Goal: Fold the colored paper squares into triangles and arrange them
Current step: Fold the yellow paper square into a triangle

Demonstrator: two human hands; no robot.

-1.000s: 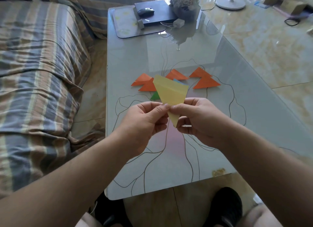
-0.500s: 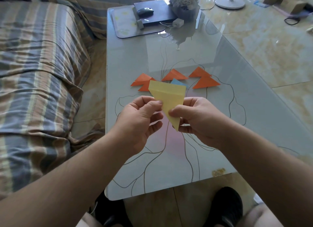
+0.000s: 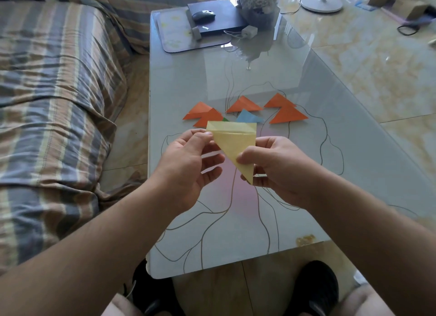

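Yellow paper (image 3: 232, 143): folded to a triangle, point downward, held in the air above the near half of the table (image 3: 236, 233), well apart from its surface. Table: glossy pale top with thin curved line drawing. Left hand (image 3: 188, 164): thumb and forefinger pinching the paper's upper left corner; remaining fingers loosely curled beneath. Right hand (image 3: 273, 167): thumb pressed on the paper's lower part, fingers behind it, pinching. Beyond the hands, on the table: five orange triangles (image 3: 287, 115), one blue triangle (image 3: 247, 118), a green corner (image 3: 225, 119) just visible. Far end: grey mat (image 3: 174, 36), dark laptop (image 3: 221, 16) with mouse (image 3: 203, 14) on top. Left: striped sofa (image 3: 52, 91). Right: marbled tile floor (image 3: 377, 63).
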